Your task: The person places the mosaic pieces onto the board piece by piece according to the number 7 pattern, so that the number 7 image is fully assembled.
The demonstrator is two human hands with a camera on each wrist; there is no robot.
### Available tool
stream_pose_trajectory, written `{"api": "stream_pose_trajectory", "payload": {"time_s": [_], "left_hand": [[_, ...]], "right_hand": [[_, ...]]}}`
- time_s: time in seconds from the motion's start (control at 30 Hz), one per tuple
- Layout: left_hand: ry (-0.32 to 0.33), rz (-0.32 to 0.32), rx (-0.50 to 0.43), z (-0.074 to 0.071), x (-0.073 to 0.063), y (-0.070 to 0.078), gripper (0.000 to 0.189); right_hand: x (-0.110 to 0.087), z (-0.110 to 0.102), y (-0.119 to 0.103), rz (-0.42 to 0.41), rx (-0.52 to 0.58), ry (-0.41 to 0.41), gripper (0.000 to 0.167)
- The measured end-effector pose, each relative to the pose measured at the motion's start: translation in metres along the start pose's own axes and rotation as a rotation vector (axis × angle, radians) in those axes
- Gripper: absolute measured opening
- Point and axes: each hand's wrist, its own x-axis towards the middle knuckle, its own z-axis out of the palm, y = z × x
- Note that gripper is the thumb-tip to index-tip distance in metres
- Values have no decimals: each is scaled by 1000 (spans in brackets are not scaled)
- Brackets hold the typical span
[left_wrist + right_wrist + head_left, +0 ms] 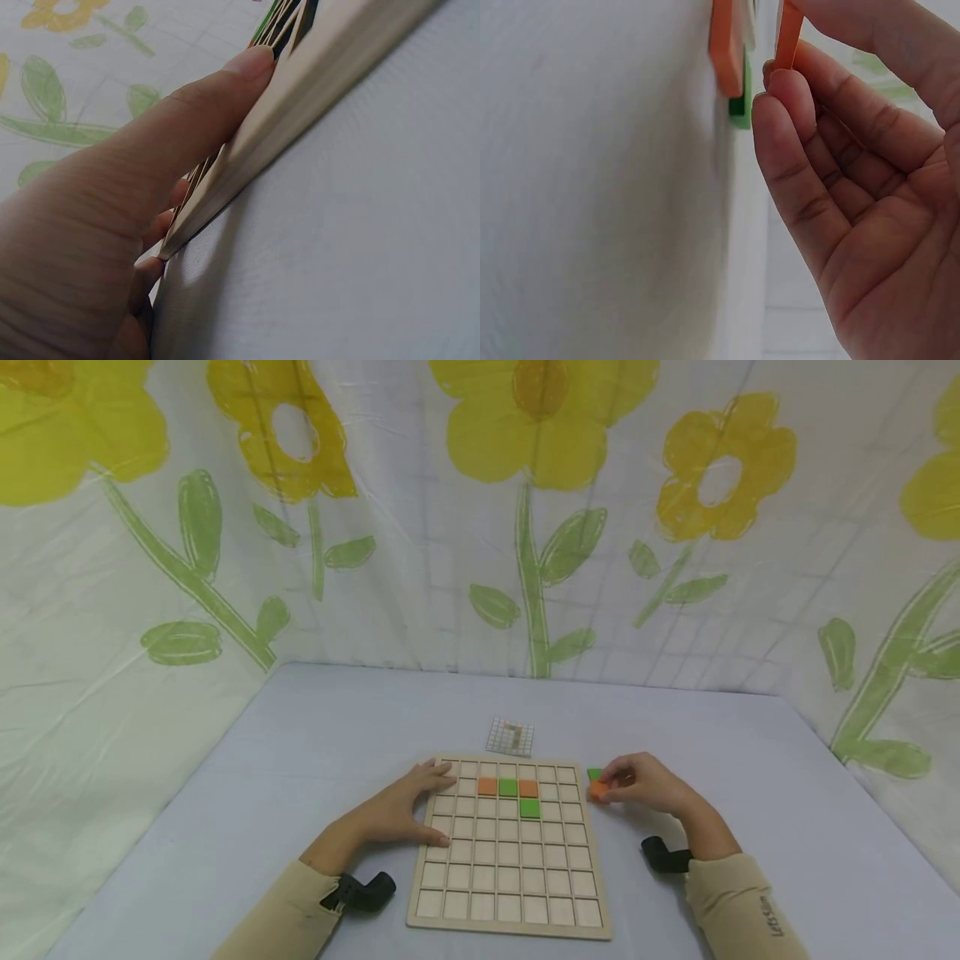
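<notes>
A wooden grid board (510, 932) lies flat on the table. My left hand (392, 810) rests on its left edge, fingers spread, the thumb (217, 97) on the rim. Orange (487, 787), green (508, 787) and orange square tiles (528, 788) sit side by side in one row near the far edge, with a green tile (530, 808) below the right one. Right of the board, my right hand (651, 785) pinches an orange tile (787, 37) between thumb and fingers. Close beside it are another orange tile (724, 52) and a green tile (742, 105).
A small card with a printed grid pattern (511, 737) lies just beyond the board. The pale table (360, 710) reaches back to a hanging cloth with yellow flowers (405, 568). A black wrist device (367, 893) is strapped to each forearm.
</notes>
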Motion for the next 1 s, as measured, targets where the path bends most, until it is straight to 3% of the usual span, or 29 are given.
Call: {"api": "stream_pose_trajectory", "payload": {"time_s": [0.3, 1.0], "left_hand": [[2, -3, 3, 1, 0, -1, 89], [-6, 0, -1, 0, 0, 1, 89]], "right_hand": [[2, 4, -15, -39, -5, -16, 27], [4, 38, -69, -127, -22, -69, 21]]}}
